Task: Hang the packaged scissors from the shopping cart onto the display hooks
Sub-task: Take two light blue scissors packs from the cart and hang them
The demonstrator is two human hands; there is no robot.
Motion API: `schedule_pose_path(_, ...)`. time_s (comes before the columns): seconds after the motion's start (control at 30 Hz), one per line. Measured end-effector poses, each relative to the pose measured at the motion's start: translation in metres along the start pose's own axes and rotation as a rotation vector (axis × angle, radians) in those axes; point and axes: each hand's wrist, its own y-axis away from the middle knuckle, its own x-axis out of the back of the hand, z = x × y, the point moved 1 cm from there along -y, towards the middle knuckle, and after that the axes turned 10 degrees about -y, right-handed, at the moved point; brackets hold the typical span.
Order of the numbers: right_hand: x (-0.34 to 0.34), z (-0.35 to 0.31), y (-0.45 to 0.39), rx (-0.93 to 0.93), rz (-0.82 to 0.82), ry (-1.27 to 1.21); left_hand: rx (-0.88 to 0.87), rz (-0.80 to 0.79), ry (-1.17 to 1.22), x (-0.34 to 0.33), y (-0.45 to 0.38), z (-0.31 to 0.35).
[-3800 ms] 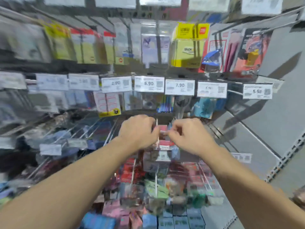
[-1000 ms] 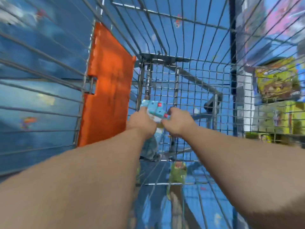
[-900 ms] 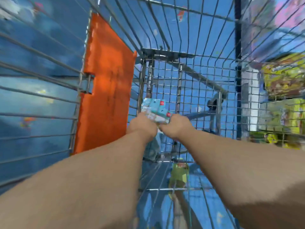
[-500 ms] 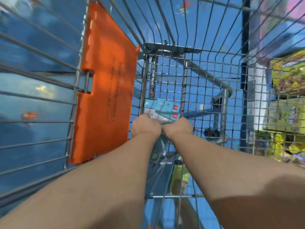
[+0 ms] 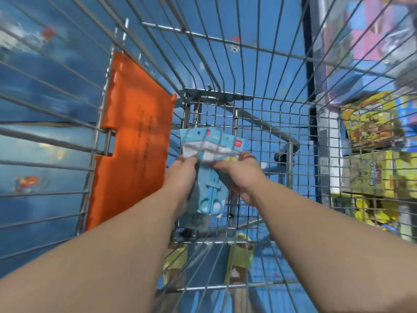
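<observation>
I look down into the wire shopping cart (image 5: 259, 48). Both hands hold a small fanned stack of packaged scissors (image 5: 209, 145) above the cart's mesh floor. The packs have light blue card tops with red logos and hang holes, and blue scissor handles (image 5: 209, 203) show below my fingers. My left hand (image 5: 182, 175) grips the stack's left side. My right hand (image 5: 237, 170) pinches the right side. The display hooks are out of view.
An orange plastic flap (image 5: 133, 141) stands on the cart's left inner wall. Yellow and pink boxed goods (image 5: 372, 136) fill shelves to the right beyond the cart's wires. The floor below is blue, and yellow shoes (image 5: 239, 258) show through the mesh.
Earlier my hands worked at the display hooks; then they reached into the cart. Over the last second they lifted the blue packs and spread them, exposing the scissor handles.
</observation>
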Motion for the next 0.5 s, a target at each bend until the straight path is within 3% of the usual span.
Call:
schedule_pose_path(0.27, 0.026, -0.104, 0.022, 0.372, 0.177, 0.002, -0.366, 0.183, 0.075, 0.008, 0.045, 0.089)
schedule_pose_path(0.5, 0.046, -0.189, 0.112, 0.766, 0.128, -0.092, -0.735, 0.114, 0.212, 0.018, 0.133, 0.163)
